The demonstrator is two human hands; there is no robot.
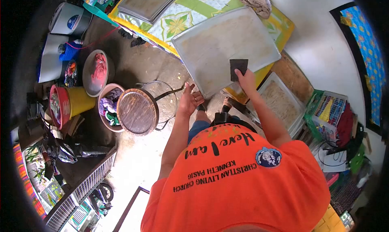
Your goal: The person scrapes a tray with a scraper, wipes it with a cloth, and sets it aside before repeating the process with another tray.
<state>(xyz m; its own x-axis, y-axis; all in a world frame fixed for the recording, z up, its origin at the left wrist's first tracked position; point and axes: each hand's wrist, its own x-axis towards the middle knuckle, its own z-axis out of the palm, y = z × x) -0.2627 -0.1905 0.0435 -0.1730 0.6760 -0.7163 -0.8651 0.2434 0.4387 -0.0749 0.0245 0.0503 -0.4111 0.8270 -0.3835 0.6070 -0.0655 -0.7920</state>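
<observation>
My right hand (246,82) grips a flat dark square pad (239,69) by its lower right corner, the thumb lying on top. Under the pad is a large, shallow metal baking tray (227,41), stained in places, which rests at an angle and overhangs the table's near edge. My left hand (190,101) is just off the tray's near left corner, fingers spread apart and no object visible in them. Its fingertips come close to a dark metal leg of a round wooden stool (137,111); whether they touch cannot be made out.
A patterned cloth covers the table (176,25), bearing stacked trays (152,3) and a crumpled rag (255,3). Another tray (277,100) sits low at right, near a crate of goods (328,112). Laundry basins (96,73) and a yellow bucket (81,101) stand left.
</observation>
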